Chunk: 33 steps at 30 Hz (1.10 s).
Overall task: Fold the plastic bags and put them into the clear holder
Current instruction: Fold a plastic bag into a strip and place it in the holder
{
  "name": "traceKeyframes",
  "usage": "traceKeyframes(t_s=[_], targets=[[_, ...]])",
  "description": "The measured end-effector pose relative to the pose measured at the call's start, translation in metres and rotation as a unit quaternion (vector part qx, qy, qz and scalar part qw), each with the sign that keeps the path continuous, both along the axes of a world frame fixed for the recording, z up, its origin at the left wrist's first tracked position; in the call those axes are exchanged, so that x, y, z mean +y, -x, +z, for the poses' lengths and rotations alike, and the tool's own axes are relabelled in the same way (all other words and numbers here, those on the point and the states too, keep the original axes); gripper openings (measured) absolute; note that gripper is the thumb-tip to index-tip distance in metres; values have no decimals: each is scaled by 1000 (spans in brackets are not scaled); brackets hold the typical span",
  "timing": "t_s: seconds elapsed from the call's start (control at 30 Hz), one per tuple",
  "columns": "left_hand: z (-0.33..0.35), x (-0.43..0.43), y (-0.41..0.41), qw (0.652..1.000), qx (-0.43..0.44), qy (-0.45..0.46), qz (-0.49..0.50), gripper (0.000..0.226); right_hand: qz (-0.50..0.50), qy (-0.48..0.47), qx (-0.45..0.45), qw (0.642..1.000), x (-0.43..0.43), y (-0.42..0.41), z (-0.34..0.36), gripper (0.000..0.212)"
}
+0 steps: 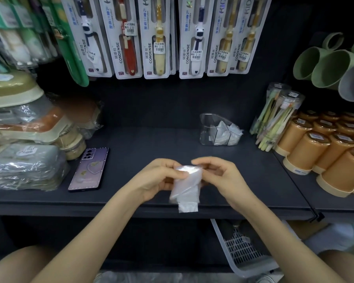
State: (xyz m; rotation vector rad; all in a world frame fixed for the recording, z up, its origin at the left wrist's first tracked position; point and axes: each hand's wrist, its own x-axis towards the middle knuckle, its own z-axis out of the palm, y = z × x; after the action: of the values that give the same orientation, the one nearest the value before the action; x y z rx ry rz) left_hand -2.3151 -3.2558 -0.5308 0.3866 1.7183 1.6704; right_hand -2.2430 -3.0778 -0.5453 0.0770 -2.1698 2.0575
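A translucent white plastic bag (186, 188), partly folded into a narrow strip, hangs between my hands above the front of the dark shelf (143, 144). My left hand (159, 176) pinches its upper left edge with curled fingers. My right hand (219, 174) pinches the top right corner. The clear holder (207, 127) stands farther back on the shelf, to the right, with folded white bags (226, 133) inside it.
A purple phone (89, 169) lies on the shelf at the left beside wrapped packages (25, 166). Orange cups (323, 152) and a toothbrush pack (274, 119) crowd the right. Carded toothbrushes (157, 37) hang above. A white basket (243, 250) sits below the shelf.
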Motion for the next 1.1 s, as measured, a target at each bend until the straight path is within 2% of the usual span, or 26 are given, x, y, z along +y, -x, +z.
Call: traceKeyframes(t_s=[0.1, 0.13, 0.23, 0.3, 0.43, 0.53, 0.6, 0.67, 0.73, 0.77, 0.83, 0.9, 1.0, 1.1], targets=[[0, 0, 3, 999, 47, 2, 8, 8, 72, 134, -83, 985, 13, -2, 7, 40], [0, 0, 3, 998, 64, 6, 6, 8, 68, 139, -107, 982, 14, -2, 10, 39], [1, 4, 6, 994, 111, 24, -8, 9, 19, 9, -124, 992, 10, 1, 12, 27], [3, 9, 6, 994, 112, 13, -10, 12, -33, -24, -94, 995, 6, 5, 12, 12], [-3, 21, 5, 997, 72, 16, -3, 33, -128, -5, -29, 991, 11, 11, 15, 10], [-11, 34, 9, 995, 92, 23, 42, 31, -165, -2, -9, 986, 17, 15, 16, 8], [-14, 44, 14, 989, 124, 20, 73, 24, -159, 45, -28, 986, 25, 17, 13, 8], [-17, 55, 20, 983, 162, 26, 86, 19, -121, 88, -81, 985, 37, 16, 7, 20], [-20, 65, 27, 980, 180, 32, 81, 17, -99, 53, -122, 986, 49, 15, 0, 25], [-21, 71, 30, 979, 187, 36, 71, 14, -107, 27, -127, 986, 53, 15, -3, 20], [-24, 82, 38, 979, 198, 43, 35, 10, -151, 16, -117, 981, 59, 18, -6, 9], [-26, 92, 47, 976, 212, 50, 1, 11, -193, 19, -107, 975, 70, 25, -7, 9], [-30, 109, 72, 965, 242, 73, 70, 26, -239, 18, -107, 965, 96, 39, -1, 8], [-30, 130, 107, 941, 267, 128, 165, 59, -266, 1, -127, 956, 122, 56, 2, 10]])
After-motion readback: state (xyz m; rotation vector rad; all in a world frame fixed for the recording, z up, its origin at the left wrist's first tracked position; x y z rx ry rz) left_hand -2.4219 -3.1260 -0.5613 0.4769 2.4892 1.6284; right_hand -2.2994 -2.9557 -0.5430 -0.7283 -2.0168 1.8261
